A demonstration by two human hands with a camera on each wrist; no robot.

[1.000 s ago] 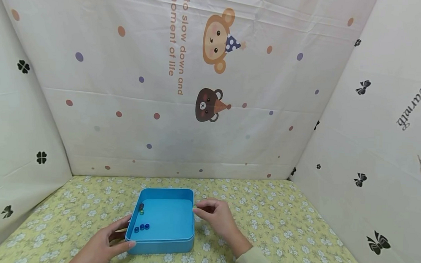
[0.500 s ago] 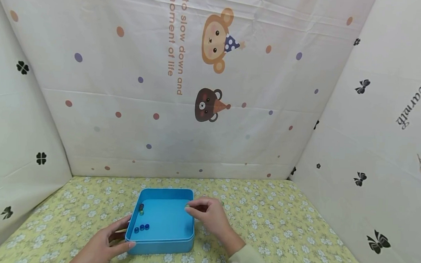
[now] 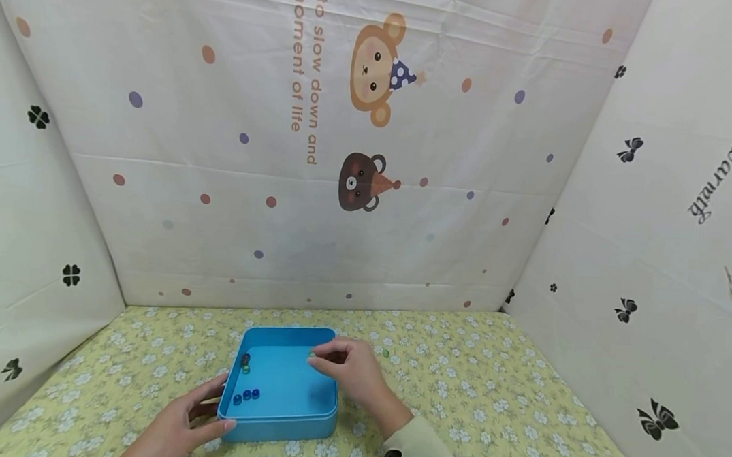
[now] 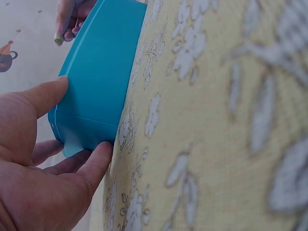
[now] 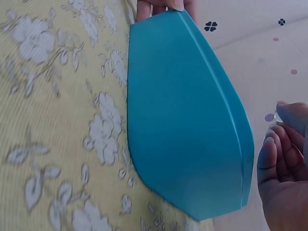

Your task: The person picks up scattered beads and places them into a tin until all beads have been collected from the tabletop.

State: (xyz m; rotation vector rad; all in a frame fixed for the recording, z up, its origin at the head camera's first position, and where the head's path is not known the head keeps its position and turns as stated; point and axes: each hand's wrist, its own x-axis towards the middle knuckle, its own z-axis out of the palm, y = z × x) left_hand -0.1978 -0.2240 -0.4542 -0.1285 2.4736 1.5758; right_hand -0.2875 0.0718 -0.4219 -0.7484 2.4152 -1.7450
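A square light-blue box (image 3: 284,427) stands on the table, open at the top. My left hand (image 3: 182,421) grips its near left corner, thumb at the front rim and fingers along the side wall. Over the right half of the box, my right hand (image 3: 353,378) pinches a small clear greenish marble (image 5: 277,117) between thumb and forefinger. Inside, three dark blue marbles (image 3: 247,394) lie in a short row near the front left. Farther back by the left wall are a green marble (image 3: 246,370) and something dark reddish-brown (image 3: 246,358) right behind it.
One more green marble (image 3: 386,353) lies on the flowered yellow tablecloth (image 3: 457,396), beyond my right hand. White printed cloth walls (image 3: 316,240) close off the back and both sides.
My right hand has moved left from beside the right wall to over the box, carrying the marble. The green marble on the tablecloth has come out from behind it. My left hand stays put.
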